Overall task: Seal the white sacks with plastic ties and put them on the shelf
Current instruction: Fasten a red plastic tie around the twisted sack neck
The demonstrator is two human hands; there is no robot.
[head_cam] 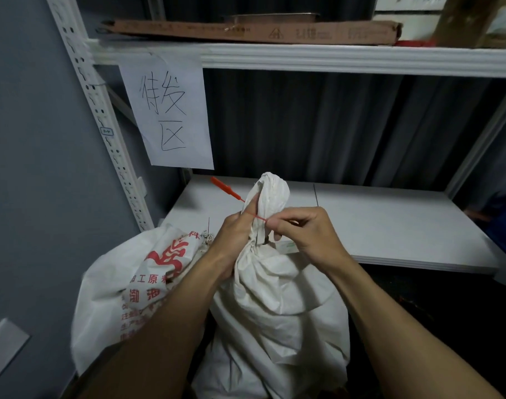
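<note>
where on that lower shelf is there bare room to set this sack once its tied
The lower shelf shows bare board from its seam line right to the far upright, and a smaller patch under the paper sign. The front left corner is crowded: the printed sack leans there beside the plain sack.

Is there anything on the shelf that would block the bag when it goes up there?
Nothing visible does. The white shelf board right behind the plain white sack looks bare. The printed sack sits off to the left, out of the path. Both hands are already on the sack's neck with the red tie.
</note>
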